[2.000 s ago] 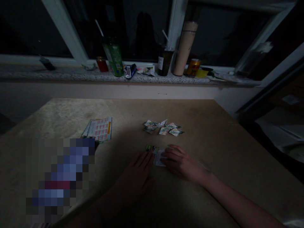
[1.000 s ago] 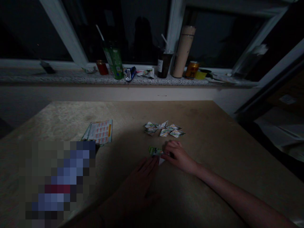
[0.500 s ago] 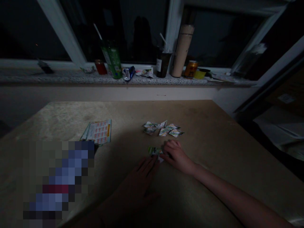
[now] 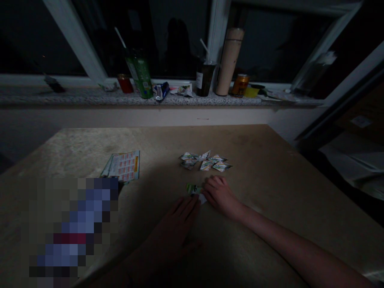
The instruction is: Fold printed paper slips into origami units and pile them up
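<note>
A small piece of printed green and white paper (image 4: pixel 193 188), partly folded, lies on the table in front of me. My left hand (image 4: pixel 179 222) rests flat in shadow, its fingers stretched out and the tips on the paper's lower edge. From the right, my right hand (image 4: pixel 221 195) has its fingers curled together at the paper's right end, hiding that part. Just beyond the hands lies a group of several folded paper pieces (image 4: pixel 206 165) with pointed corners and similar print.
Left on the wooden table (image 4: pixel 264 168) are printed sheets (image 4: pixel 127 166) and a blurred-out bluish object (image 4: pixel 78 224). Along the windowsill (image 4: pixel 180 102) stand a green bottle (image 4: pixel 142 80), a dark cup with a straw (image 4: pixel 205 82), a beige flask (image 4: pixel 229 62) and an orange can (image 4: pixel 241 85).
My right hand has slid slightly left over the paper, its fingers drawn closer together. The left hand stays almost still. The view has shifted slightly.
</note>
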`<state>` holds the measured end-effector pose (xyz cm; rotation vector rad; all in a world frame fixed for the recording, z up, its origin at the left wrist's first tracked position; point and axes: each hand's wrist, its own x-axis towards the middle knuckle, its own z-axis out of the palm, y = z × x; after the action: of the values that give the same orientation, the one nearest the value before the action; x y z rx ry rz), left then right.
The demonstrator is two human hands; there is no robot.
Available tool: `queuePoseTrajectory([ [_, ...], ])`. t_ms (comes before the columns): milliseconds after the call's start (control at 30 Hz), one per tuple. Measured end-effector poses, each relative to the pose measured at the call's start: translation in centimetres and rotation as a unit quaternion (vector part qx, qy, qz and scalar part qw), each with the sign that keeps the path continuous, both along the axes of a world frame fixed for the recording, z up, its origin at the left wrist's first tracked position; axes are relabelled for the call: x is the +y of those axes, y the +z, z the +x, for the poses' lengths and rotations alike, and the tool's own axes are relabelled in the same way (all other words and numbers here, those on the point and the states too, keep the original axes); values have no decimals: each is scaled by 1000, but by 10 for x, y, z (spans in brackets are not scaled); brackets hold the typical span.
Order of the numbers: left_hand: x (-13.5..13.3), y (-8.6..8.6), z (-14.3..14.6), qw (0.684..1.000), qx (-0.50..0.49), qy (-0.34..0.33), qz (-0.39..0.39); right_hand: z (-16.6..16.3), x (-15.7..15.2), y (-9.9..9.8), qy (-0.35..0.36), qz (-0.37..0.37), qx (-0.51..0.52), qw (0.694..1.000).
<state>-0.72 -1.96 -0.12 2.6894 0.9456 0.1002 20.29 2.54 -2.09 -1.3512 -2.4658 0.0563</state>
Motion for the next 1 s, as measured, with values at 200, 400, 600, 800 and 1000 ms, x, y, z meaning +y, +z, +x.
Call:
queuePoseTrajectory([
  [200, 2, 7, 2, 1000, 1, 1, -8, -2, -1, 2, -3, -1, -10, 1000],
  [400, 4, 5, -2, 1000, -8, -12, -1, -1, 1, -2, -4, 5, -25, 1000],
  [600, 3, 4, -2, 1000, 5, -22, 10, -2, 1, -4, -12, 2, -31, 999],
  [800, 4, 4, 0, 999, 22, -25, 22, -3, 0, -1, -5, 25, -70, 997],
  [1000, 3, 6, -1, 999, 30, -22, 12, -5, 0, 0, 10, 42, -114, 993],
])
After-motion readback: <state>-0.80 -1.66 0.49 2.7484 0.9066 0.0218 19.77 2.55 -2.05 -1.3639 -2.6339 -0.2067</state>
